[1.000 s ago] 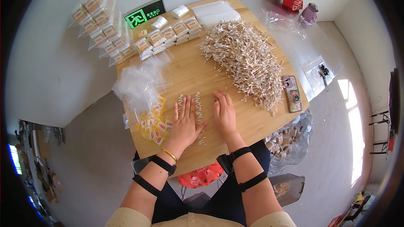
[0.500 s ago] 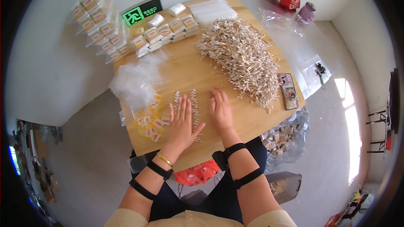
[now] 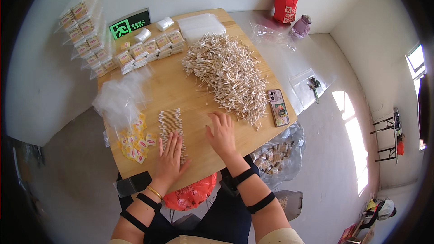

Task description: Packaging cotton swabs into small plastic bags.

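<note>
My left hand point(image 3: 169, 160) lies flat with its fingers stretched out over the near part of a column of cotton swabs point(image 3: 170, 119). These swabs lie side by side, crosswise, on the wooden table point(image 3: 158, 86); some are hidden under the hand. My right hand point(image 3: 221, 133) is held to the right of the column, fingers apart and slightly bent, with no swab visible in it. Just beyond its fingertips rises a large loose heap of cotton swabs point(image 3: 228, 77). Small yellow and white printed cards point(image 3: 135, 142) are scattered left of my left hand.
Clear plastic bags point(image 3: 120, 95) lie at the table's left. Packed swab bundles point(image 3: 149, 50) and a stack of clear sheets point(image 3: 201, 26) line the back. A phone point(image 3: 278, 107) rests at the right edge. Below it, a bag of packs point(image 3: 278, 153) stands on the floor.
The whole view has shifted, so the table appears farther left. My left hand has slid toward me along the column, uncovering its far end. My right hand has moved closer to the heap, fingers spreading.
</note>
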Demonstrator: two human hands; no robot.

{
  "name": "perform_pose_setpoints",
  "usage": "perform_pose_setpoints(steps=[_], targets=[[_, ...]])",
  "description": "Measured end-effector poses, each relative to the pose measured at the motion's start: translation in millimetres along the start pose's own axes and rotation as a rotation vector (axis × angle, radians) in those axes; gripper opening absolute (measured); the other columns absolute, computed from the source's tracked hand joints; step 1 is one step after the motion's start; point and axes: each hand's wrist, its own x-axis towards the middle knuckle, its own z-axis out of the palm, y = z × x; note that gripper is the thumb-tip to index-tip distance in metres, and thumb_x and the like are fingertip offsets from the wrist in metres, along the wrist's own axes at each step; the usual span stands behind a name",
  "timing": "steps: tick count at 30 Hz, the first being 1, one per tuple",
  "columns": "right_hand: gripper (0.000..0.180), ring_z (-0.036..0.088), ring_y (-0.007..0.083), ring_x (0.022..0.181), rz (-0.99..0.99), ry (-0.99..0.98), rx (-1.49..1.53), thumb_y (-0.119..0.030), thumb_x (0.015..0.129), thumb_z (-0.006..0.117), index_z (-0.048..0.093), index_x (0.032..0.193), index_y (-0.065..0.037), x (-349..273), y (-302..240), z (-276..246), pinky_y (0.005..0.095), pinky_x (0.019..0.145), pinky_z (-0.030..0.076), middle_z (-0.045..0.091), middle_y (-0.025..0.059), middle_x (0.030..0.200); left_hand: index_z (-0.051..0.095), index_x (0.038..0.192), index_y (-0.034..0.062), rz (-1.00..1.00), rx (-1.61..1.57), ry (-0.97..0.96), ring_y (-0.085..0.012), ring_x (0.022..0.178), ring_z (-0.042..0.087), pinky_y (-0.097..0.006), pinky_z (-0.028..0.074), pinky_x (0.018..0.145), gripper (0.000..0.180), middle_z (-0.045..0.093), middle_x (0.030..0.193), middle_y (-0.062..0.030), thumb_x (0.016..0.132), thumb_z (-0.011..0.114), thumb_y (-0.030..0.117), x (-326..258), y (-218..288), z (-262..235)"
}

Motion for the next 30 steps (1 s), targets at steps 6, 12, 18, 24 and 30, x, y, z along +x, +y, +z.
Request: perform_pose_setpoints(steps=[6,12,18,24,30], targets=[[0.051,0.052,0.0258,0.118,-0.199,-0.071,-0.497,-0.013,0.085,0.065,0.056,0.134,-0.005,33.9,26.4,-29.6,0.0386,0.099,0.042,0.056,0.0097,0.130,0.033,0.156,-0.0051,-0.035,-0.027,0.118,-0.0381,0.156,0.023,-0.059,0.008,0.127,0.080,0.031,0.165,-0.0249,0.101,0.053,0.049,57.2,-3.9,-25.3],[0.051,0.047,0.0246,0.125,-0.381,-0.240,-0.927,-0.019,0.089,0.062,0.057,0.138,-0.006,92.2,6.0,11.1,0.0378,0.105,0.038,0.050,0.0084,0.144,0.034,0.156,-0.0051,-0.163,0.047,0.186,-0.0362,0.155,0.027,-0.058,0.009,0.127,0.078,0.034,0.164,-0.0230,0.104,0.046,0.052,93.7,-39.4,-2.6],[0.046,0.046,0.0236,0.127,-0.399,-0.403,-1.139,-0.026,0.094,0.060,0.060,0.137,-0.011,125.3,25.4,45.3,0.0367,0.105,0.036,0.053,0.0058,0.139,0.038,0.155,-0.0041,-0.190,-0.003,0.066,-0.0331,0.155,0.028,-0.056,0.009,0.128,0.081,0.034,0.164,-0.0209,0.105,0.039,0.059,90.5,-27.8,9.4],[0.027,0.063,0.0230,0.110,-0.411,-0.485,-1.113,-0.023,0.095,0.060,0.067,0.120,-0.014,149.8,20.5,55.1,0.0373,0.094,0.041,0.068,0.0016,0.108,0.031,0.157,-0.0058,-0.155,-0.019,0.082,-0.0342,0.157,0.022,-0.056,0.009,0.128,0.085,0.029,0.166,-0.0221,0.104,0.038,0.061,82.1,-30.7,20.7],[0.020,0.074,0.0243,0.097,-0.337,-0.664,-0.755,-0.019,0.095,0.061,0.072,0.111,-0.015,151.4,-37.6,93.8,0.0385,0.080,0.054,0.069,0.0098,0.113,0.030,0.159,-0.0040,-0.146,0.079,0.082,-0.0322,0.159,0.019,-0.055,0.007,0.128,0.087,0.028,0.168,-0.0192,0.103,0.038,0.063,80.9,-28.7,19.0]])
